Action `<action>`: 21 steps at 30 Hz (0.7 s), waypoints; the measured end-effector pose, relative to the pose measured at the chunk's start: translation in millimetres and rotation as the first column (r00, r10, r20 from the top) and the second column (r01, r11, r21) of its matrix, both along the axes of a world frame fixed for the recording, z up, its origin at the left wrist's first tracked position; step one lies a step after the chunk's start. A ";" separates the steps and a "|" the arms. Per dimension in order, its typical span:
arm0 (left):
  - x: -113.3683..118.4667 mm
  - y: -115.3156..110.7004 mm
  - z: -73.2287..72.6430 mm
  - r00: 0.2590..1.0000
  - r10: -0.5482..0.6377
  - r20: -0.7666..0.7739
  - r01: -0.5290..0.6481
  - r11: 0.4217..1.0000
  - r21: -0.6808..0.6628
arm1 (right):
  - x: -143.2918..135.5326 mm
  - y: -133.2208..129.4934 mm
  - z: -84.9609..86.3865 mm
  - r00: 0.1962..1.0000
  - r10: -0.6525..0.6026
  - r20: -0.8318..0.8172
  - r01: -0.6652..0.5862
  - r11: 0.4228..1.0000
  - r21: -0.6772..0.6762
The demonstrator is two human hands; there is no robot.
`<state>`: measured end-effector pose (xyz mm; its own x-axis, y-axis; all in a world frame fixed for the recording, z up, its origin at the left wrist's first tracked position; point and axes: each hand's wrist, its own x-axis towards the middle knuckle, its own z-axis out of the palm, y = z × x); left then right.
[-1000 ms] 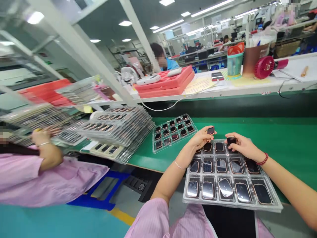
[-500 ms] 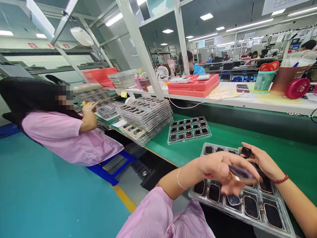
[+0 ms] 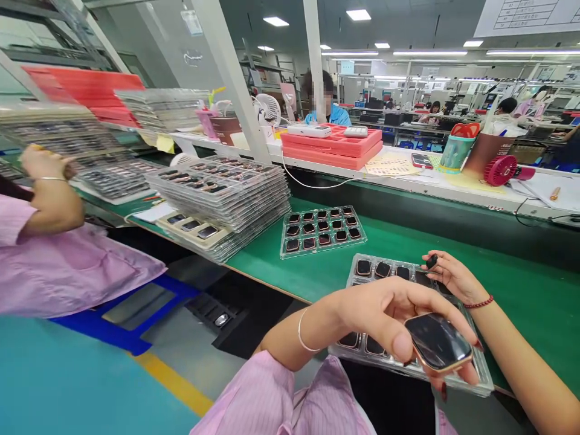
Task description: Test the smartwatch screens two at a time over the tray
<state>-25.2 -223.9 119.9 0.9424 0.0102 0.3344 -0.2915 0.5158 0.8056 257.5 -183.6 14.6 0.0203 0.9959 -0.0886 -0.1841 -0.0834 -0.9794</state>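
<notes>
My left hand (image 3: 378,305), with a thin bracelet at the wrist, grips a watch case with a black glass face and gold-coloured frame (image 3: 438,339). It holds the case, glass side up, above a clear plastic tray (image 3: 483,380). Rows of similar watch cases lie in that tray's pockets, and my left hand and arm cover many of them. At the tray's far right corner, my right hand (image 3: 460,279) pinches a smaller-looking black watch case (image 3: 432,261) between its fingertips. A red bead bracelet (image 3: 479,302) circles that wrist.
Another tray of watch cases (image 3: 362,239) lies on the green bench (image 3: 403,232). Left of it rises a tall stack of filled trays (image 3: 254,208). Red foam trays (image 3: 333,151) sit on the shelf. A co-worker's arm (image 3: 57,199) reaches at far left.
The view has swung right. The watch case in my left hand has tipped from nearly edge-on to showing its glass face. My right hand still pinches its black case.
</notes>
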 end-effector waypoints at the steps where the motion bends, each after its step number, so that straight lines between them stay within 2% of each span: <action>1: 0.2 -0.4 2.6 1.000 -0.012 0.005 0.012 1.000 -0.011 | 0.1 -4.4 5.0 1.000 -0.007 -0.001 0.007 1.000 0.003; 4: 10.0 -0.3 10.2 0.996 -0.083 -0.020 0.082 0.996 -0.025 | -4.7 -21.7 22.7 1.000 0.000 0.020 0.000 1.000 0.030; 8: 29.3 1.3 14.0 0.971 -0.238 -0.005 0.237 0.969 0.064 | -24.5 -45.1 50.2 0.993 -0.029 0.114 0.019 0.996 0.085; 10: 26.6 -1.2 13.0 0.971 -0.236 -0.025 0.237 0.967 0.089 | -39.4 -59.0 66.8 0.995 -0.048 0.093 0.036 0.992 0.118; 12: 12.2 -2.0 10.0 0.986 -0.146 -0.080 0.153 0.984 0.093 | -56.6 -76.6 85.7 0.998 -0.047 0.031 0.041 0.984 0.175; 14: -5.9 7.6 3.7 0.993 0.074 -0.094 -0.068 0.996 0.066 | -74.8 -96.0 105.4 0.999 0.025 -0.041 -0.015 0.972 0.236; 15: -12.1 17.8 -0.7 0.976 0.193 -0.101 -0.188 0.981 0.057 | -83.7 -105.5 114.7 0.994 0.086 -0.071 -0.065 0.962 0.264; 17: -13.2 46.0 -12.4 0.908 0.403 -0.111 -0.397 0.915 0.076 | -99.4 -122.4 130.5 0.962 0.238 -0.134 -0.192 0.938 0.289; 19: 0.6 76.8 -28.7 0.789 0.589 -0.176 -0.577 0.808 0.119 | -110.6 -135.9 141.0 0.902 0.381 -0.201 -0.316 0.903 0.291; 21: 20.7 103.3 -49.8 0.709 0.651 -0.271 -0.627 0.758 0.182 | -116.9 -145.5 146.1 0.842 0.468 -0.268 -0.397 0.874 0.279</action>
